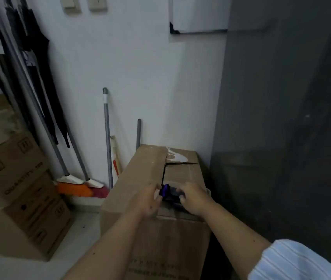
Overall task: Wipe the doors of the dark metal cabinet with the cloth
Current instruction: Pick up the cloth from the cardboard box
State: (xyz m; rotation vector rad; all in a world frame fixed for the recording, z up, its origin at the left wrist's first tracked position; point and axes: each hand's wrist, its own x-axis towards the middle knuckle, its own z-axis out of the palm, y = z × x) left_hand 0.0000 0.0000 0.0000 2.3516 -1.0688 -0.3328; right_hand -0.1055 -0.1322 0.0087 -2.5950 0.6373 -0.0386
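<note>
Low in the frame's centre, both hands, left [150, 199] and right [193, 198], pinch the dark cloth [170, 194] on a box [140, 178], seemingly gathering it; next, carry it to the cabinet [282, 118] at right.

Around the cardboard box [150, 178]

Cabinet [282, 118] stands right of it, brooms [75, 178] and stacked cartons [19, 188] left, wall [140, 77] behind; cloth [170, 194] lies on top.

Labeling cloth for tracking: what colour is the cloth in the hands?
Dark, near black, with a purple patch at its left end; the cloth shows only in the head view.
</note>
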